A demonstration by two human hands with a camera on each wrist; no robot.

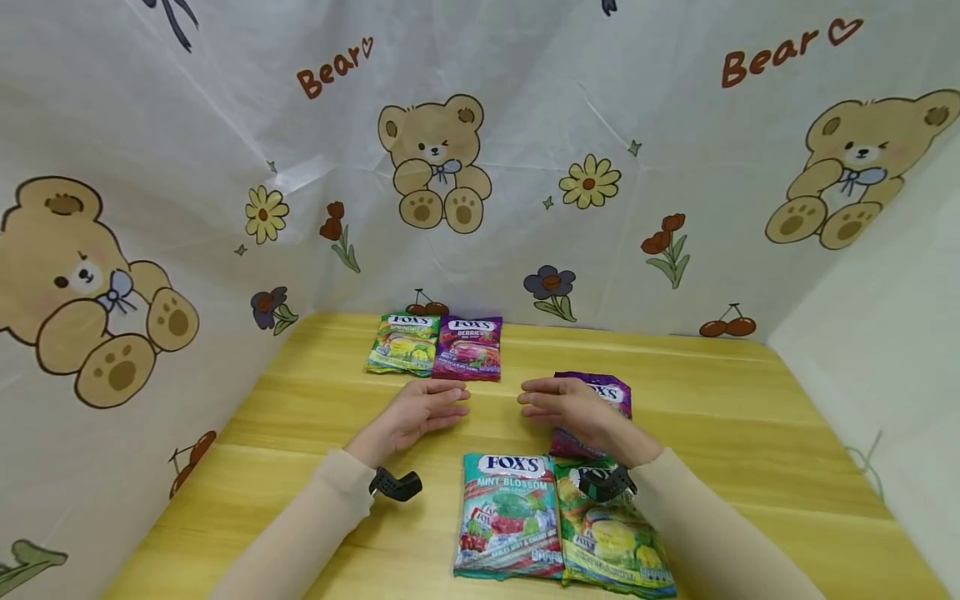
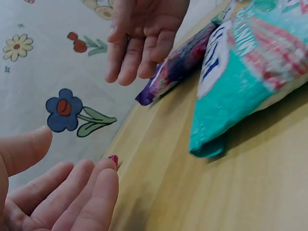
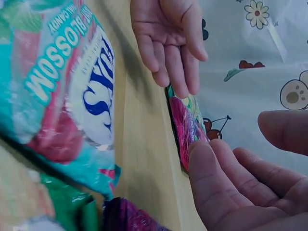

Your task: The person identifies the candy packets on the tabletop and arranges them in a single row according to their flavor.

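Both hands hover over the middle of the table, palms facing each other with a gap between. My left hand [image 1: 422, 414] holds nothing, its fingers loosely extended just in front of a purple Berries candy bag [image 1: 468, 348]. Beside that lies a yellow-green candy bag [image 1: 404, 343]. My right hand [image 1: 581, 410], also holding nothing, is above a second purple candy bag [image 1: 617, 395] and partly hides it. Nearer me lie a teal Mint Blossom candy bag [image 1: 510, 517] and, touching it, a green-yellow candy bag [image 1: 617, 542], partly covered by the right wrist.
The wooden-patterned table [image 1: 712, 417] meets a white bear-print cloth [image 1: 525, 250] along its back and left side. Each wrist wears a black camera strap, seen at the left wrist device [image 1: 396, 484]. A thin cord [image 1: 868, 458] hangs at the right edge.
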